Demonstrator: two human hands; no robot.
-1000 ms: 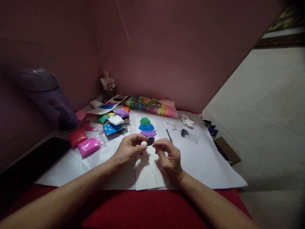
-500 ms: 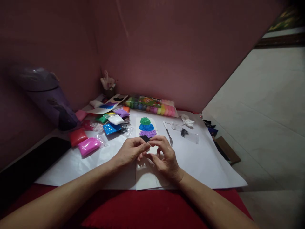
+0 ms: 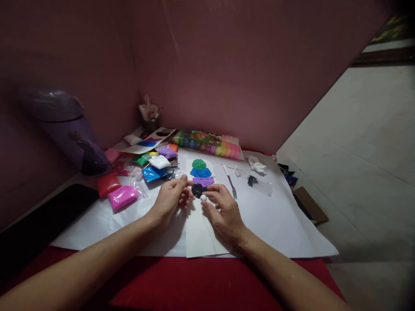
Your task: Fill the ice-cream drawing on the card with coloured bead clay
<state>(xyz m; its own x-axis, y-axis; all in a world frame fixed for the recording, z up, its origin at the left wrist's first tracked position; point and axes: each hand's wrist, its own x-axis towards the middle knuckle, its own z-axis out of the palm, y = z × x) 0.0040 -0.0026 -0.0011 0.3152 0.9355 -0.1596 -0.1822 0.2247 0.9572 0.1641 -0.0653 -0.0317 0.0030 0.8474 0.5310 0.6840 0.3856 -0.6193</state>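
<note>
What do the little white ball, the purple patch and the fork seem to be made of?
White ball: probably modelling clay, smooth and fairly matte, evenly rounded. Purple patch: likely clay too, with raised, ruffled ridges. Fork: its prongs look like metal, grey with a dull sheen; the white handle may be plastic, being plain and paler.

Illumination: dim overall, apparently from above; brightest on the white sheet. Tone: pink wall murky, darkening toward the upper left; tiled wall a muted grey. Shadows: soft-edged, on the paper beneath left hand and right hand. Glare: small glints on the bright pink packet; faint sheen along the top of the purple canister. Dark areas: black object nearly featureless. Optics: wide-angle stretch, canister leaning, forearms elongated; corners darkened, upper right almost black. Focus: soft at the margins, canister blurred; centre clearer, though fingertips lack fine detail.
</note>
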